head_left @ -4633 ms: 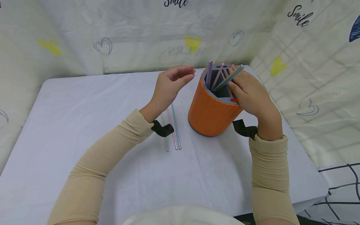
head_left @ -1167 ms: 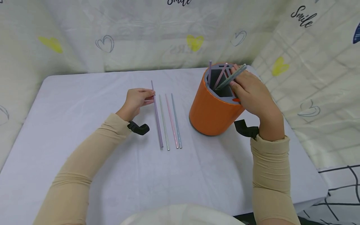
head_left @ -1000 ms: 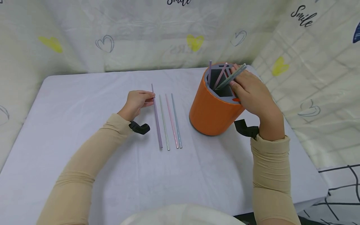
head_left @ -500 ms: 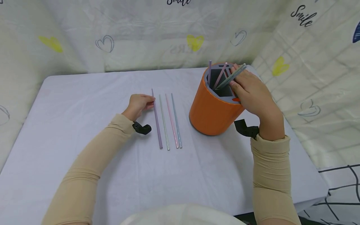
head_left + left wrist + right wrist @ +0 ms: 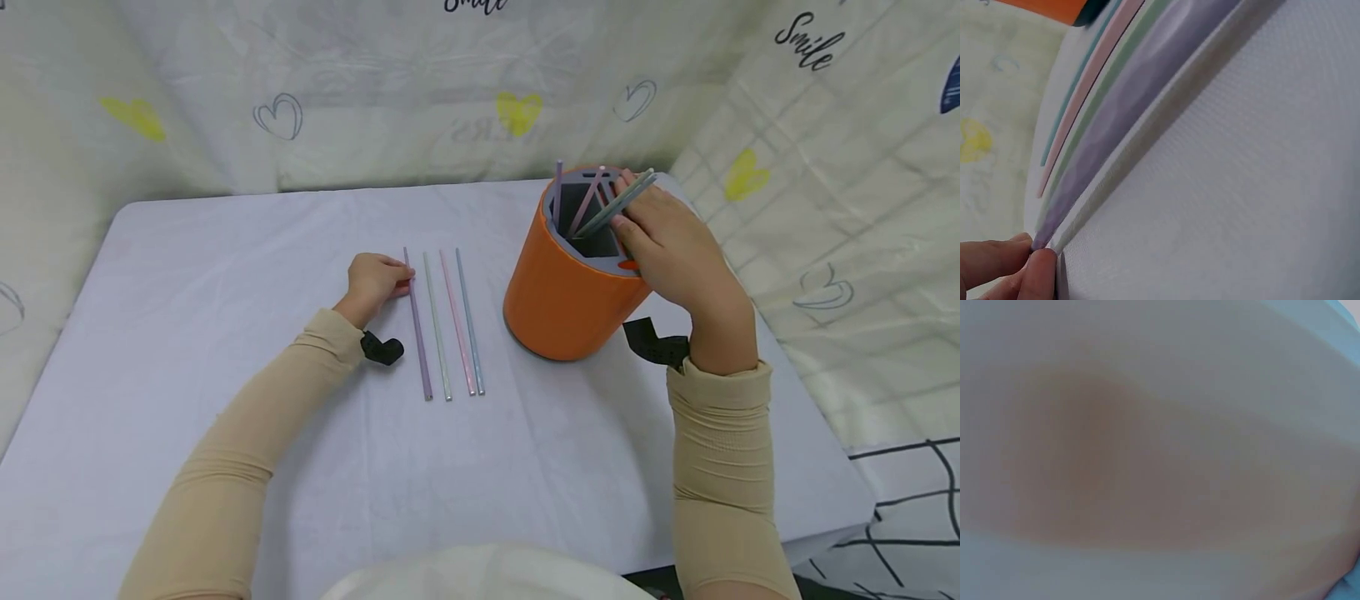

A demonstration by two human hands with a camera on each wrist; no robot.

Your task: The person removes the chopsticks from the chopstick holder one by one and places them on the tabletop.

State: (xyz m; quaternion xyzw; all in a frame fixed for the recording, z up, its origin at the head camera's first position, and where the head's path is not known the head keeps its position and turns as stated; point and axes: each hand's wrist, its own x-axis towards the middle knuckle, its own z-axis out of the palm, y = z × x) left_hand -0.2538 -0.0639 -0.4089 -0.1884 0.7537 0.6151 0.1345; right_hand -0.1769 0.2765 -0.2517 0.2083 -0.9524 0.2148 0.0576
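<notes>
Purple stick [image 5: 418, 333] is pinched near its far end by the left hand [image 5: 372, 282], and it lies on the white surface [image 5: 375, 483] as the leftmost of a row. Next to it come a green stick [image 5: 438, 333], a pink stick [image 5: 459, 333] and a blue stick [image 5: 472, 333], nearly parallel. I judge that the laying-out is partly done: these three are down and free of any hand, the purple one seems placed but not released, and several more sticks [image 5: 615, 207] lean inside the orange holder [image 5: 570, 304]. At the holder's rim rests the right hand [image 5: 671, 246]; whether it grips, I cannot tell. The purple stick looks thin and straight, with softly rippled sides in the left wrist view.
</notes>
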